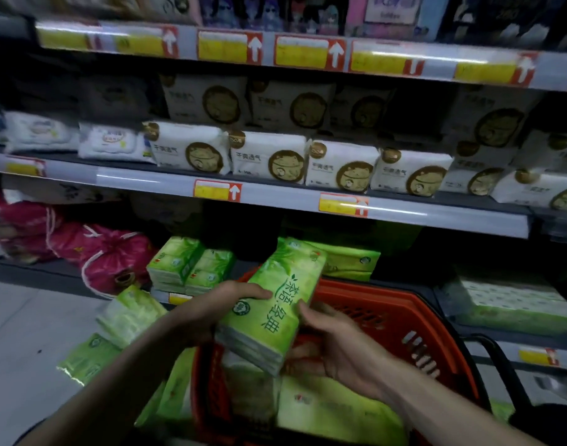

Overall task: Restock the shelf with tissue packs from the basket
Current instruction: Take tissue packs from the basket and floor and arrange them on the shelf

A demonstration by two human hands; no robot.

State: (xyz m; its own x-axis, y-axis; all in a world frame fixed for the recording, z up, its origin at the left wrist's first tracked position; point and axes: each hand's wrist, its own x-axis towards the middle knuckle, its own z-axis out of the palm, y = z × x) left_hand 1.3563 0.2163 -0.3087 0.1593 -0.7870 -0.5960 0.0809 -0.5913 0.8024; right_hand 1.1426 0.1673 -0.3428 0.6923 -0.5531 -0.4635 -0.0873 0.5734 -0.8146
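Hands [275, 326] grip green tissue pack [275, 304] over basket [404, 317]

We are noting white packs [269, 156] with round gold emblems, sitting in a row at the middle level. White wipe packs [108, 141] are lying just left of them. Pink drawstring bags [115, 255] are resting at lower left. Yellow-and-red price labels [217, 190] are showing beneath the white packs

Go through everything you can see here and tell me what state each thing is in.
held tissue pack: lifted above the basket, gripped from both sides
left hand: grips the pack's left side
right hand: grips its right side
basket: holds more green packs
bottom-shelf packs: stacked at the shelf front
loose packs: lying left of the basket
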